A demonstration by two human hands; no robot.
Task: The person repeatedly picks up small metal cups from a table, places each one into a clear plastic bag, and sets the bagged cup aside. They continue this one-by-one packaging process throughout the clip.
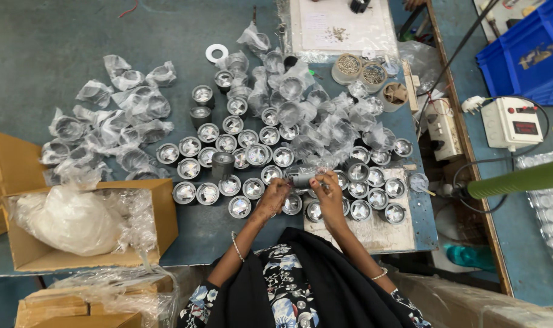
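My left hand (272,198) and my right hand (329,193) meet over the table's near edge. Together they hold a small grey cylindrical lamp housing (302,180) that lies sideways between them, part wrapped in a clear plastic bag (301,170). Around the hands stand several round housings with shiny reflectors (240,207), face up on the blue table (58,36). One dark housing (222,165) stands taller than the rest, just left of my left hand.
Several bagged housings (131,103) lie in heaps at left and centre. An open cardboard box with plastic wrap (76,225) sits at the near left. Tubs of screws (349,67) stand at the back, a white switch box (512,123) at right, a blue crate (525,48) beyond.
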